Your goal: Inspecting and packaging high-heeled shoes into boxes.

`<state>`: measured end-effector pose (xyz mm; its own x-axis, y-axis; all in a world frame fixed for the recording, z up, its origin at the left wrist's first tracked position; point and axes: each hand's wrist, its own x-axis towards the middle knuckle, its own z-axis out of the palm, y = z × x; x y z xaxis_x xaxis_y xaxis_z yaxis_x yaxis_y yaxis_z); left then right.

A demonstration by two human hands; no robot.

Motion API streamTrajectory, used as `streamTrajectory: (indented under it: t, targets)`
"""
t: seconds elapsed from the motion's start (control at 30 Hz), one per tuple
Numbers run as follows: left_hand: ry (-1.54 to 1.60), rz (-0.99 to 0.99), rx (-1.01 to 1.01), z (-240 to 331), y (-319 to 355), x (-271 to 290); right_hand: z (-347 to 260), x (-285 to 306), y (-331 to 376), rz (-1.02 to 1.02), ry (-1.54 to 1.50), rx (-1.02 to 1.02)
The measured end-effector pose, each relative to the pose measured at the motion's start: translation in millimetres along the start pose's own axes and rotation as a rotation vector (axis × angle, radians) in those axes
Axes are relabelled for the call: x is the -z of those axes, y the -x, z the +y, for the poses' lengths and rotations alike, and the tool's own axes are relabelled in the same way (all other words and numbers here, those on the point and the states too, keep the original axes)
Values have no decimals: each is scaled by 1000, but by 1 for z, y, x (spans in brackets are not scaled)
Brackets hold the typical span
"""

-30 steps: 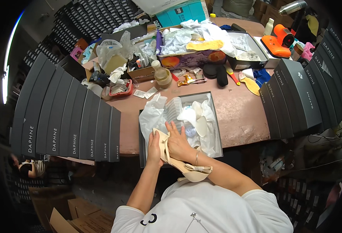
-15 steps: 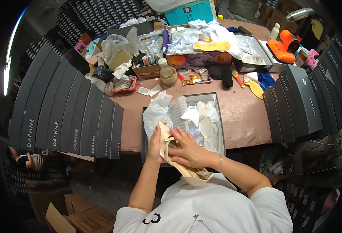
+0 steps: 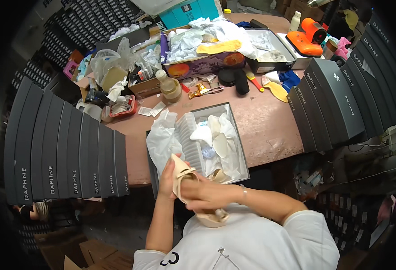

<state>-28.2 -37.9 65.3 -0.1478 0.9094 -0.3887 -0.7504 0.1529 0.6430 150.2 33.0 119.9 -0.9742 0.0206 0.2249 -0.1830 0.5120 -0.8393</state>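
Observation:
My left hand [image 3: 166,182] is closed around the front part of a beige women's shoe [image 3: 178,170], held above the near edge of an open grey shoe box [image 3: 241,146]. My right hand [image 3: 213,193] reaches into the shoe's opening, its fingers hidden inside and partly blurred. The heel end hangs toward my white shirt. Inside the box lie white tissue paper [image 3: 163,139], a ridged translucent plastic sheet [image 3: 188,131] and several cream pad-like pieces [image 3: 220,146]. Something beige [image 3: 219,174] shows at the box's near end, partly covered.
Dark grey shoe boxes stand in rows at left [image 3: 63,153] and right [image 3: 328,103]. Behind are a glass bottle [image 3: 170,87], a red-handled brush [image 3: 254,82], a yellow insole [image 3: 277,91], a carton of crumpled paper [image 3: 207,67] and an orange device [image 3: 307,40].
My right hand has pushed deeper into the shoe; its fingers were visible over the opening before. The shoe and both hands sit slightly lower and further left in view, which has turned.

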Motion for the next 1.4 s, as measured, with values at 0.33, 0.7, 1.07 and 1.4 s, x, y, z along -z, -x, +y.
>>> streamTrajectory:
  t: [0.33,0.7,1.07,1.4]
  targets:
    - [253,-123,194,-39,48,-49,89,70,62,799,158,-656]
    - [278,25,148,-39,44,-50,22,10,-4,213,319,45]
    - [201,101,49,-32,55,-22,173,79,-31,223,632,-760]
    - [22,111,11,-29,47,-15,180,78,-43,40,627,-819]
